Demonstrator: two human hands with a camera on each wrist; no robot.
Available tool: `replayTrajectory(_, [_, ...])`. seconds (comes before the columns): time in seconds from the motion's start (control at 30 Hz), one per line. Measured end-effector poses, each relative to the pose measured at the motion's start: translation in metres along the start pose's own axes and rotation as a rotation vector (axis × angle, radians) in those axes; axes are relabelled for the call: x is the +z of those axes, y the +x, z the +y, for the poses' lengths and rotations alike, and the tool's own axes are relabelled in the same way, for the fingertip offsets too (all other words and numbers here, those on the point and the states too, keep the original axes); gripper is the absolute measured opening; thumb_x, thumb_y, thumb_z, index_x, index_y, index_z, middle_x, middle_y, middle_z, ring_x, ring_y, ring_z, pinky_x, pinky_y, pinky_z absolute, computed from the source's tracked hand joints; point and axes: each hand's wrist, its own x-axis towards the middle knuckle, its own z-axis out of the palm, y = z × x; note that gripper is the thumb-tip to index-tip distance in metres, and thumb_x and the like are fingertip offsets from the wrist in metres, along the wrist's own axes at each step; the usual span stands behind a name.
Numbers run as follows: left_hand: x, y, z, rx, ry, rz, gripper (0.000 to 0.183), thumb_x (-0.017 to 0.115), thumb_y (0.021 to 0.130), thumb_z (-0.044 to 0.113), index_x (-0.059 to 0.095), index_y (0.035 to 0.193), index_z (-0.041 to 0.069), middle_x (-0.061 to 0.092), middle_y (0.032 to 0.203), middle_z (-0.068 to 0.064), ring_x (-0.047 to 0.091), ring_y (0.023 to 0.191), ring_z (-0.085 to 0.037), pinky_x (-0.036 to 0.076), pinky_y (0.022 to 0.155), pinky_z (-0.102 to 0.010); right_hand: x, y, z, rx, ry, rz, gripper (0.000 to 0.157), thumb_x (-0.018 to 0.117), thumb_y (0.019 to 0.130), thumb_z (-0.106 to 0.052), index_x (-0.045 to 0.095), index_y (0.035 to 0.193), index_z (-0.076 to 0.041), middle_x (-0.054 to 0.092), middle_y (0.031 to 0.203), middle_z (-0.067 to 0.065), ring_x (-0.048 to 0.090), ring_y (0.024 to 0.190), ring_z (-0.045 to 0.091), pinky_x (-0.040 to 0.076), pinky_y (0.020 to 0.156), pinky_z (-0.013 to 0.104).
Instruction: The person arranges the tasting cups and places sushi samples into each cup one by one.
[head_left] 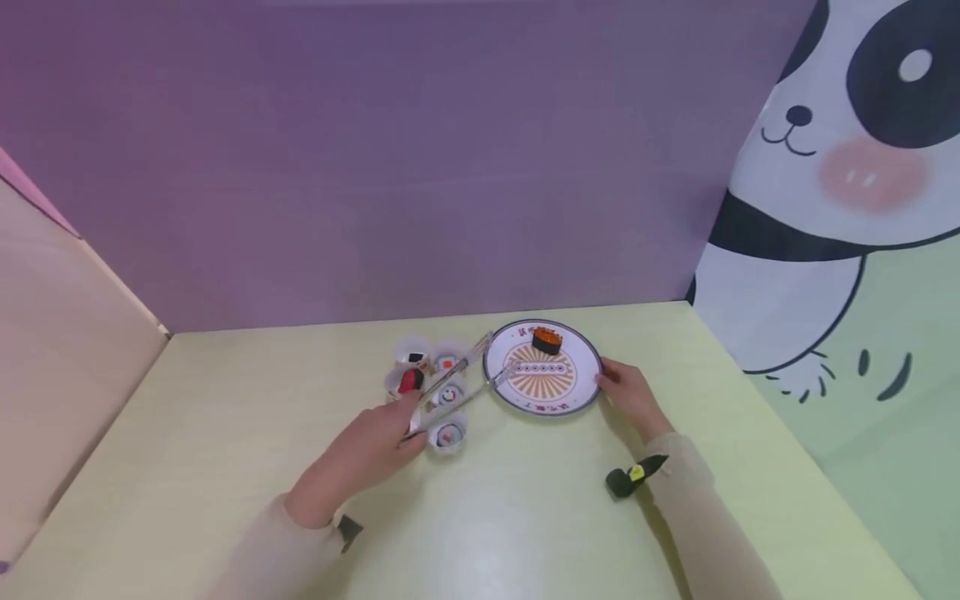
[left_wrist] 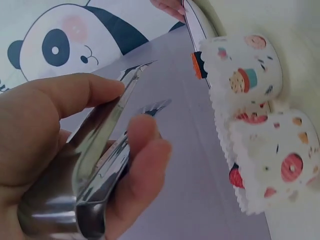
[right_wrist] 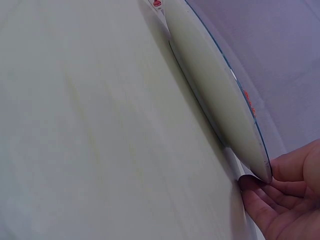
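Observation:
My left hand (head_left: pixel 367 446) grips metal tongs (left_wrist: pixel 60 197), their two arms spread apart with nothing visible between the tips. The tongs reach over the paper cups to the left part of a round white plate (head_left: pixel 573 390). On the plate's far side sits a toy sushi piece (head_left: pixel 547 340) with an orange top and a black wrap. My right hand (head_left: pixel 633 396) pinches the plate's right rim, thumb above and fingers below in the right wrist view. Several patterned paper cups (left_wrist: pixel 272 162) stand left of the plate, holding small sushi pieces, one of them red (head_left: pixel 411 381).
A pale table (head_left: pixel 517 517) lies under everything. Behind it rises a purple backdrop (head_left: pixel 420 167), and a panda picture (head_left: pixel 795 308) covers the right wall. A black wrist device (head_left: pixel 636 477) sits at the right sleeve.

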Motion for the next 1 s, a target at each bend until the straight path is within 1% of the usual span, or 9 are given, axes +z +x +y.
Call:
replayTrajectory(0.07, [0.003,0.003,0.004,0.001,0.009,-0.012,0.047,0.062,0.089,0.02,0.046,0.126,-0.003,0.061,0.086,-0.007,0.051,0.067,-0.015,0.046,0.06,-0.034,0.0,0.0,0.0,-0.001,0.007,0.001,0.046,0.046,0.097,-0.007,0.033,0.139,0.008,0.039,0.14,0.028,0.034,0.133,0.04,0.028,0.108,0.048])
replayTrajectory(0.13, [0.005,0.005,0.006,0.007,0.022,-0.016,0.047,0.063,0.09,0.022,0.047,0.125,-0.004,0.063,0.089,-0.009,0.052,0.069,-0.015,0.048,0.063,-0.035,0.0,0.0,0.001,-0.009,0.004,-0.001,0.046,0.046,0.098,-0.007,0.033,0.139,0.009,0.038,0.14,0.028,0.034,0.133,0.04,0.028,0.108,0.048])
replayTrajectory(0.3, [0.01,0.012,0.011,-0.014,0.027,-0.031,0.042,0.064,0.09,0.027,0.05,0.117,-0.002,0.059,0.082,-0.006,0.051,0.066,-0.016,0.046,0.059,-0.034,0.0,0.001,0.002,-0.024,0.013,-0.004,0.046,0.046,0.098,-0.007,0.033,0.139,0.009,0.038,0.14,0.029,0.034,0.133,0.04,0.028,0.108,0.048])
replayTrajectory(0.47, [0.012,0.023,0.018,-0.008,0.023,-0.053,0.05,0.062,0.091,0.029,0.047,0.126,-0.003,0.06,0.089,-0.008,0.053,0.07,-0.017,0.048,0.064,-0.036,-0.002,0.0,0.007,-0.022,0.028,0.004,0.045,0.045,0.097,-0.006,0.033,0.139,0.009,0.038,0.14,0.029,0.034,0.133,0.04,0.027,0.108,0.048])
replayTrajectory(0.57, [0.012,0.03,0.022,-0.018,-0.001,-0.078,0.05,0.06,0.092,0.029,0.044,0.128,-0.003,0.057,0.077,-0.006,0.051,0.063,-0.016,0.044,0.056,-0.033,-0.002,0.0,0.008,-0.008,0.046,-0.003,0.046,0.045,0.098,-0.006,0.033,0.139,0.008,0.037,0.141,0.028,0.033,0.133,0.04,0.027,0.108,0.048])
replayTrajectory(0.7, [0.014,0.04,0.025,-0.027,-0.015,-0.094,0.041,0.058,0.093,0.029,0.048,0.118,-0.002,0.05,0.066,-0.004,0.047,0.053,-0.016,0.039,0.047,-0.029,-0.001,0.001,0.006,-0.003,0.051,-0.014,0.046,0.044,0.098,-0.007,0.032,0.14,0.007,0.037,0.142,0.028,0.032,0.134,0.039,0.026,0.109,0.049])
replayTrajectory(0.8, [0.017,0.047,0.028,-0.028,-0.004,-0.09,0.039,0.058,0.093,0.029,0.05,0.114,-0.003,0.052,0.071,-0.006,0.048,0.055,-0.015,0.041,0.048,-0.027,0.0,0.001,0.004,-0.015,0.041,-0.011,0.046,0.045,0.098,-0.006,0.032,0.14,0.008,0.037,0.141,0.028,0.033,0.133,0.04,0.027,0.108,0.049])
replayTrajectory(0.9, [0.02,0.054,0.03,-0.037,-0.003,-0.093,0.047,0.058,0.093,0.03,0.047,0.122,-0.006,0.057,0.079,-0.008,0.05,0.059,-0.016,0.043,0.05,-0.028,0.0,0.001,0.002,-0.03,0.035,-0.004,0.045,0.045,0.097,-0.005,0.033,0.139,0.01,0.038,0.14,0.029,0.034,0.132,0.041,0.028,0.108,0.049])
replayTrajectory(1.0, [0.023,0.061,0.034,-0.045,0.006,-0.107,0.05,0.058,0.093,0.031,0.045,0.125,-0.006,0.058,0.08,-0.009,0.051,0.06,-0.017,0.044,0.052,-0.03,0.0,0.001,0.001,-0.042,0.019,-0.001,0.045,0.045,0.097,-0.004,0.033,0.138,0.011,0.039,0.138,0.03,0.035,0.131,0.042,0.028,0.107,0.049])
